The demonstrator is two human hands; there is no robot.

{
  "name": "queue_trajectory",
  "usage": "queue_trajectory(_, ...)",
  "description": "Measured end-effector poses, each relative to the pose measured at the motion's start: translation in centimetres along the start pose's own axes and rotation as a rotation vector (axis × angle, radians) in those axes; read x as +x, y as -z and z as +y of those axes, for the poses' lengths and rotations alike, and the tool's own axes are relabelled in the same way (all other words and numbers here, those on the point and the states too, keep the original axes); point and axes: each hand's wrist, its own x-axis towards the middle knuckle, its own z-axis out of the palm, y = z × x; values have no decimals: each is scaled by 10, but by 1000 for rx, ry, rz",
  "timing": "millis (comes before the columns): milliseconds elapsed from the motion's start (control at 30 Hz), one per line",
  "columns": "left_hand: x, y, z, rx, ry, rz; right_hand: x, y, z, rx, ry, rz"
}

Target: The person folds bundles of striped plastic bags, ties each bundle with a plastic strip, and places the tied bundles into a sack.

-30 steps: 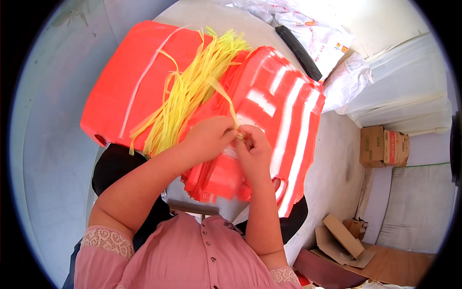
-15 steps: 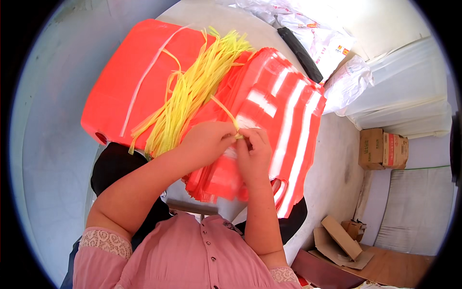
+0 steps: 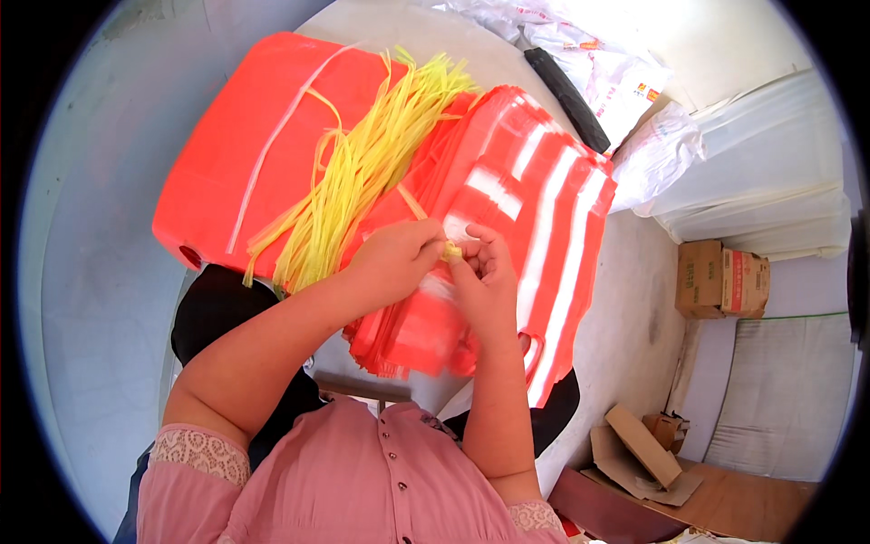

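A thick stack of red plastic bags with white stripes lies across my lap. Above its near part my left hand is closed, its thumb and fingers pinching a yellow plastic strip. My right hand pinches the same strip from the other side, with some fingers curled. The strip is bunched small between the fingertips; whether it is knotted I cannot tell. Its other part runs up behind my left hand over the bags. A loose bundle of yellow strips lies left of the stack.
At the left is a large red bundle with a pale cord around it. A long black object lies beyond the bags, near white printed sacks. Cardboard boxes stand on the right, with flattened cardboard lower down.
The strip's raised end has drawn down into a small bunch at my fingertips. My right hand has turned slightly and its fingers have lifted; my left has shifted little.
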Motion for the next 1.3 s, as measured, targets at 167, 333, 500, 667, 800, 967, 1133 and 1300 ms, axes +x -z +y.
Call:
queue_trajectory(167,3,2,-1,-7,56,-47,5,18,-1,251,-54,-281)
queue_trajectory(333,4,1,-3,-18,68,-66,-1,15,-1,-104,-50,-202)
queue_trajectory(500,5,3,-6,-48,85,-79,-2,7,9,-187,89,-57)
queue_trajectory(667,7,1,-12,-73,79,-9,-5,12,11,-56,215,-72)
queue_trajectory(800,8,3,-11,-23,69,29,-6,22,19,-36,262,-90)
queue_trajectory(967,7,8,-2,226,40,67,-8,32,27,12,198,-111)
queue_trajectory(1133,8,9,1,382,70,57,-10,34,25,77,144,-132)
queue_trajectory(1300,3,13,13,452,138,135,-18,37,18,-94,249,-5)
